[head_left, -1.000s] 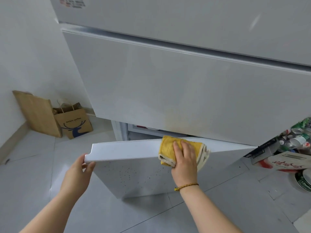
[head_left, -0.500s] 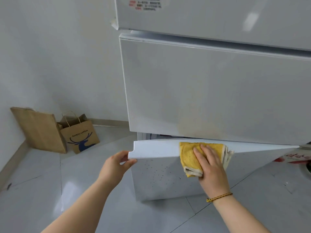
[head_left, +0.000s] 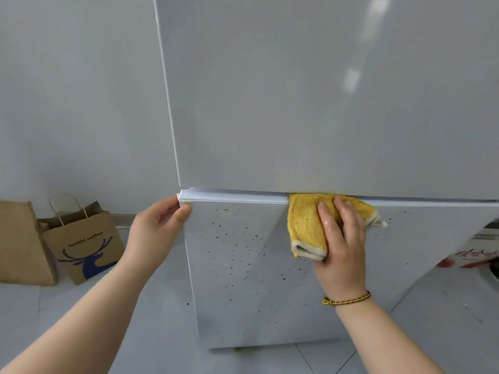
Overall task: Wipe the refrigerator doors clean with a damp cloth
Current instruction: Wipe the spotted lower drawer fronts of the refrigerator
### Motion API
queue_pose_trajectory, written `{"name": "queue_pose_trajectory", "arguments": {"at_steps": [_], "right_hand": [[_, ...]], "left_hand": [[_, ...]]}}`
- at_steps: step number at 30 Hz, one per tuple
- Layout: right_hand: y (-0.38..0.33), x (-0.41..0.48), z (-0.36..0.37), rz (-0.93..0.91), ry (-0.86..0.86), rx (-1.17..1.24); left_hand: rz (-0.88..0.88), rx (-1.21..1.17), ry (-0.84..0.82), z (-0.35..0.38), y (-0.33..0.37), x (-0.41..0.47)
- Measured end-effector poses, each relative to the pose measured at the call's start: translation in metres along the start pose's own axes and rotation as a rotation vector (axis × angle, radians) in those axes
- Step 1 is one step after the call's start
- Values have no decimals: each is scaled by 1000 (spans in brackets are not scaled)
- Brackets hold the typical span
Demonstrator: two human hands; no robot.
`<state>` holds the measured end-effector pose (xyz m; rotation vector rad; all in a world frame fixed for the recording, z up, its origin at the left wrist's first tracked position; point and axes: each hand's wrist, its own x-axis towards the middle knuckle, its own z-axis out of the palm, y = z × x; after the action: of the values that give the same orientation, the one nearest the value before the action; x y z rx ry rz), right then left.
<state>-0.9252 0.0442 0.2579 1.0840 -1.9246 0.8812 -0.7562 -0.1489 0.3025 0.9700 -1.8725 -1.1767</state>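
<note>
pressing soft limp cloth (head_left: 303,225) under flat right hand (head_left: 342,238), centre frame; left hand (head_left: 158,229) is gripping stiff lower door (head_left: 243,265) by its top corner.

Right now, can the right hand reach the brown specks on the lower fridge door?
Probably yes: the right hand presses the yellow cloth at the top of the lower door, and the brown specks lie just beside it, nothing between.

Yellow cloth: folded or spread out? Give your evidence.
Folded: the yellow cloth shows doubled white-edged layers at its lower end, beside the right hand.
</note>
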Motion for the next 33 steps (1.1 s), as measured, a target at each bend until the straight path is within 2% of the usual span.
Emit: {"name": "queue_pose_trajectory", "arguments": {"at_steps": [6,8,12,14,17,19,21,24,26,28,31,33], "right_hand": [[16,-14,17,-79,166,90],[19,-19,21,-21,256,184],[16,-25,19,222,633,361],[7,-13,24,238,715,366],[-20,10,49,164,530,209],[-35,14,65,123,425,59],[-30,11,67,14,342,-41],[21,7,46,-221,230,-218],[63,7,27,-128,247,-224],[88,13,10,113,369,-122],[71,28,10,426,531,104],[38,30,28,367,542,98]], "left_hand": [[137,-19,65,8,-15,8],[184,-40,98,10,-20,11],[188,-188,122,21,-28,6],[195,-187,136,25,-26,-1],[302,-16,223,35,-27,-13],[503,200,306,45,-28,-19],[631,330,290,56,-28,-20],[598,352,275,62,-27,-18],[605,373,273,62,-27,-18],[600,381,263,63,-27,-19],[554,376,240,64,-24,-20],[545,364,244,66,-21,-22]]}}
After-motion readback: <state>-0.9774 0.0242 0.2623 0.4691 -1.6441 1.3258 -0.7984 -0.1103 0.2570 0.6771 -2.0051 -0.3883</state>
